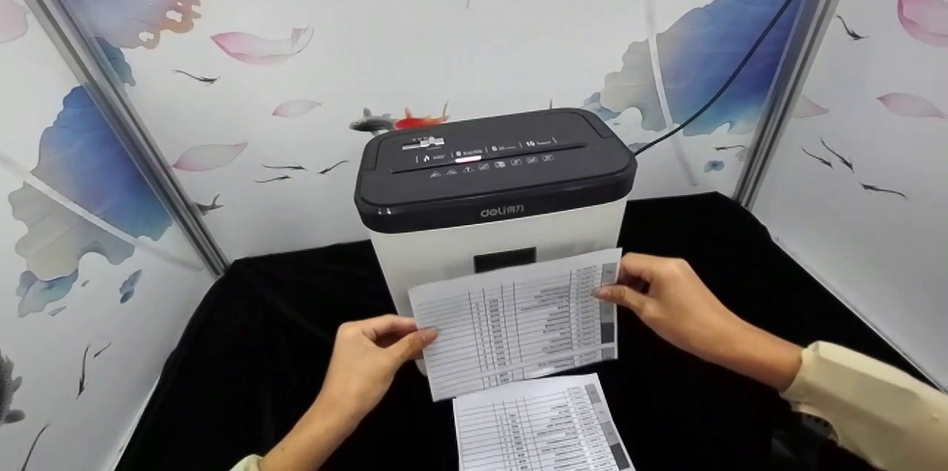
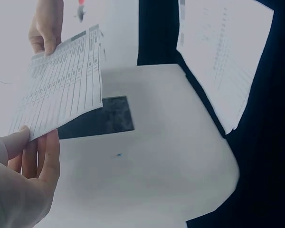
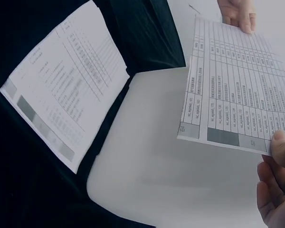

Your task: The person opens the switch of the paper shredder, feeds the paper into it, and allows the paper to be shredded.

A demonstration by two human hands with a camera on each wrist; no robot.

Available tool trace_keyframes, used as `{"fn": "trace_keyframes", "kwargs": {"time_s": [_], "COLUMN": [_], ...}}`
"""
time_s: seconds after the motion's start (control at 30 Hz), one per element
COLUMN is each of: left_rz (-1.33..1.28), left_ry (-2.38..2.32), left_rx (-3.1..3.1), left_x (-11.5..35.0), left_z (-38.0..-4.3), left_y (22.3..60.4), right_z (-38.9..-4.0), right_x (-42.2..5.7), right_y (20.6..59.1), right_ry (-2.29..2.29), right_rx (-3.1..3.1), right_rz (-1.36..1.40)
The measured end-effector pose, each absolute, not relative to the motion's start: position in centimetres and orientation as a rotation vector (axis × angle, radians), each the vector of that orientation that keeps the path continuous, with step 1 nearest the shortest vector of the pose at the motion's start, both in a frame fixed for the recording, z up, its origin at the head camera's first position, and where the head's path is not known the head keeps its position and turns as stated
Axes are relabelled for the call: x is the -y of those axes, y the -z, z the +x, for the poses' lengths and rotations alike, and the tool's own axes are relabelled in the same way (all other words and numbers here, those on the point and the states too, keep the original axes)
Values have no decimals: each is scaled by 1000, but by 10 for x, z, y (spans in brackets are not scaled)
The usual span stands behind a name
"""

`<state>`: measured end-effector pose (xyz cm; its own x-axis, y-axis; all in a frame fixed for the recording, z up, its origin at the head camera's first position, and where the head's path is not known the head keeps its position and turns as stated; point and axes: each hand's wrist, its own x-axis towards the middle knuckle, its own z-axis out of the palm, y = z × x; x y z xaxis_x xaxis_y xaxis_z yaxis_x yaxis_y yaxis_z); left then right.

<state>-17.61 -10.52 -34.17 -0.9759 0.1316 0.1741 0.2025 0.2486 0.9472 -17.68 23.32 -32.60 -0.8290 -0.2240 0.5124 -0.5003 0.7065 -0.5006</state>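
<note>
A printed sheet of paper (image 1: 526,319) with table rows is held up in front of the paper shredder (image 1: 496,212). My left hand (image 1: 370,356) pinches its left edge between thumb and fingers. The opposite edge is pinched by my right hand (image 1: 670,301). In the left wrist view the sheet (image 2: 66,85) tilts across the shredder's white body (image 2: 171,156), partly covering its dark window (image 2: 116,116). Below the held sheet, more printed paper (image 1: 541,426) lies on the black cloth. The shredder's feed slot (image 1: 533,154) runs across its dark lid, above the sheet.
Black cloth (image 1: 259,338) covers the table under the shredder. A black cord (image 1: 729,78) rises from behind the machine's right side. Patterned white panels (image 1: 481,41) with metal posts (image 1: 141,138) enclose the back and sides.
</note>
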Motion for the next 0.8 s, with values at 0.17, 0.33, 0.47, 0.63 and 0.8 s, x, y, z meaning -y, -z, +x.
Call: {"fn": "trace_keyframes", "kwargs": {"time_s": [0.17,0.33,0.47,0.63,0.8], "left_rz": [-354,-357,-356,-372,-404], "left_ry": [1825,1824,1828,1805,1771], "left_rx": [2437,2449,2430,2399,2383], "left_x": [108,110,112,112,114], "left_z": [-178,-176,-178,-181,-186], "left_y": [329,317,306,291,276], "right_z": [-179,-181,-183,-185,-188], "right_x": [-232,-230,-229,-229,-228], "right_y": [314,304,295,279,262], "right_ry": [-846,-819,-810,-804,-790], "right_rx": [2458,2434,2424,2444,2471], "right_rz": [598,636,662,661,638]}}
